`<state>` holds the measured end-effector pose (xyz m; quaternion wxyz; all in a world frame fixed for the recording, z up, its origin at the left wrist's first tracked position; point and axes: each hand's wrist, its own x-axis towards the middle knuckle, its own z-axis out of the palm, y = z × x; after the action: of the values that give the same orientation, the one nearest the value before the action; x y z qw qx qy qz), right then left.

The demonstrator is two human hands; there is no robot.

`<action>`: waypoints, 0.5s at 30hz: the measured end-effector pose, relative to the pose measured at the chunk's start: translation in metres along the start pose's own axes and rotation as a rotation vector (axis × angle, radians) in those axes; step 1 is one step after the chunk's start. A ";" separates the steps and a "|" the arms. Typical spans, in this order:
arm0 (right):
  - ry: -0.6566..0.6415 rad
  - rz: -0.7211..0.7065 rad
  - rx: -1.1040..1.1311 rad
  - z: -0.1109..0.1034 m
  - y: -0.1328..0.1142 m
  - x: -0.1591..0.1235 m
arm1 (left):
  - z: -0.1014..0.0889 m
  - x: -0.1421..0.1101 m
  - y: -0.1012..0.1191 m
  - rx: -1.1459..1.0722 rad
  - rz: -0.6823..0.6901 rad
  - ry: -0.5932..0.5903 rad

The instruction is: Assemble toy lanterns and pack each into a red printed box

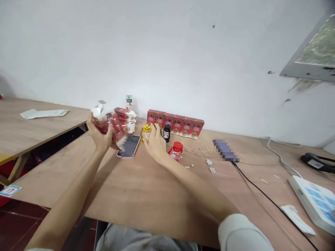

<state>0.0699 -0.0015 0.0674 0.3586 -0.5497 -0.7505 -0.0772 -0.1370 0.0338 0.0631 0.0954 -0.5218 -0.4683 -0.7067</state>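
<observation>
Two bare hands work over a wooden table point(146, 195) set against a white wall. The left hand point(101, 136) is raised above the table's left part, fingers closed around a red carton point(106, 122) whose white end flap stands open at the top. Just behind that carton, a small stack of similar red cartons point(125, 118) lies on the table, and a small bottle with a green label point(128, 101) stands upright beyond it by the wall.

The right hand point(155, 143) reaches forward, palm down, with its fingers curled about a small gold-capped bottle point(146, 132) that stands on the table. Whether the fingers actually clamp the bottle or only touch it cannot be told. A black-capped bottle point(166, 132) stands just to the right of the fingers, and a red-capped jar point(176, 150) stands near the wrist.

A phone point(129, 146) lies flat between the two hands. A row of red boxes point(180, 125) stands upright along the wall behind the right hand. Thin pins and small white pieces point(206, 158) lie scattered to the right of the jar. Farther right lie a blurred dark device point(225, 150) with a black cable point(261, 191), and a white box point(314, 202) at the table's edge.
</observation>
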 end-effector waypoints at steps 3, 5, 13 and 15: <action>0.140 -0.210 0.165 -0.040 0.011 -0.009 | 0.004 -0.017 0.017 0.030 0.379 -0.057; 0.226 -0.329 0.215 -0.062 0.019 -0.020 | 0.009 -0.033 0.028 0.042 0.541 -0.123; 0.340 -0.417 0.067 -0.094 0.049 -0.063 | 0.020 -0.073 0.056 -0.084 1.014 -0.378; 0.284 -0.471 0.036 -0.096 0.054 -0.062 | 0.020 -0.077 0.058 -0.079 1.044 -0.444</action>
<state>0.1691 -0.0776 0.0839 0.4422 -0.3370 -0.8011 -0.2215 -0.0544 -0.0102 0.0324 0.3116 -0.8233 -0.1306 -0.4561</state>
